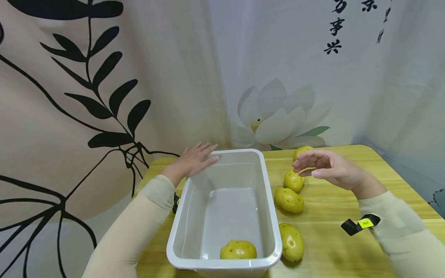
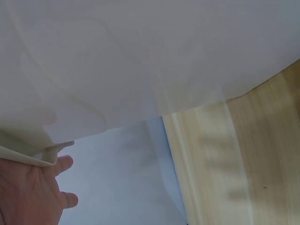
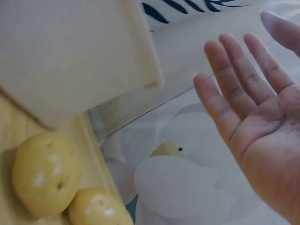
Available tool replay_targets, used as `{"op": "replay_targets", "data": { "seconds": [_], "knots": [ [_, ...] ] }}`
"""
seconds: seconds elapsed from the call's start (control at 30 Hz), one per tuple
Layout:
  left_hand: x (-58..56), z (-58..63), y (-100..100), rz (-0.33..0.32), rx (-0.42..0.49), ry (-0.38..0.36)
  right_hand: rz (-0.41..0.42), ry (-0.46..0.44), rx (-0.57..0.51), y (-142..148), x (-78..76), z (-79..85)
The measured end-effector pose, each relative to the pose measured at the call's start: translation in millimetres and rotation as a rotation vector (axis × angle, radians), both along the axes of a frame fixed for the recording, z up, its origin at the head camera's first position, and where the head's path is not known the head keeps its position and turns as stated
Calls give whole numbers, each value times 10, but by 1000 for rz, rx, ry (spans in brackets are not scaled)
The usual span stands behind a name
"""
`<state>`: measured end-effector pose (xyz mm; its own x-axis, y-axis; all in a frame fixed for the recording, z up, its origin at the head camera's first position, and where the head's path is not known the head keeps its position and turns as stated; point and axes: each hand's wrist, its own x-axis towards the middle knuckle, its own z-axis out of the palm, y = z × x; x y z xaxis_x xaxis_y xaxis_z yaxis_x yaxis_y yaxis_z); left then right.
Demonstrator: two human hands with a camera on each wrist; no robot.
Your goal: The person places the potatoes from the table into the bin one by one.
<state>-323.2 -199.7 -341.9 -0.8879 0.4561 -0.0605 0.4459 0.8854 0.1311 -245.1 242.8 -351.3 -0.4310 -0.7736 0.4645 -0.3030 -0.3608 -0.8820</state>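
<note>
The first potato (image 1: 238, 251) lies inside the bin (image 1: 222, 264) at its near end; the second potato (image 1: 292, 242) lies on the table (image 1: 330, 247), just beside the bin's right wall. Each is glossy and probably firm, moderately heavy, a little slippery and not easily bruised; a grasp across the narrower width, thumb opposed to fingers, should serve best. The bin, apparently light, stiff plastic, is best taken by its rim (image 1: 270, 200). Farther off, the third potato (image 1: 289, 200), fourth potato (image 1: 294, 181) and fifth potato (image 1: 301, 149) form a row right of the bin. The right hand (image 1: 330, 168) is raised beside this row and holds nothing, its fingers slightly apart and gently bent. The left hand (image 1: 192, 160) lies at the bin's far left corner, fingers extended and near together, thumb apart from them and not clamped. The table shows yellowish wood grain and a rounded far corner. Behind it hangs a pale curtain (image 1: 180, 77) printed with dark leaves (image 1: 107, 68), a lotus (image 1: 278, 123) and black characters (image 1: 336, 27)
</note>
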Motion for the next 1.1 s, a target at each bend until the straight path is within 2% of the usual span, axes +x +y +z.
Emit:
{"op": "replay_targets", "data": {
  "seconds": [0.17, 0.4, 0.6, 0.97, 1.1],
  "knots": [
    [-10, -22, -10, 4, 10, -6, -27, -7, 136, -16, 43, -101],
    [-11, -9, -42, 13, 22, 6, -19, -15, 235, -78, 76, -197],
    [-14, -10, 8, -6, 21, 0, -15, 6, 294, -81, 198, -347],
    [21, -44, -9, -1, 8, 6, -24, -75, 390, -211, 300, -556],
    [-3, -45, -8, -3, 8, 10, -35, -52, 397, -232, 324, -629]
  ]
}}
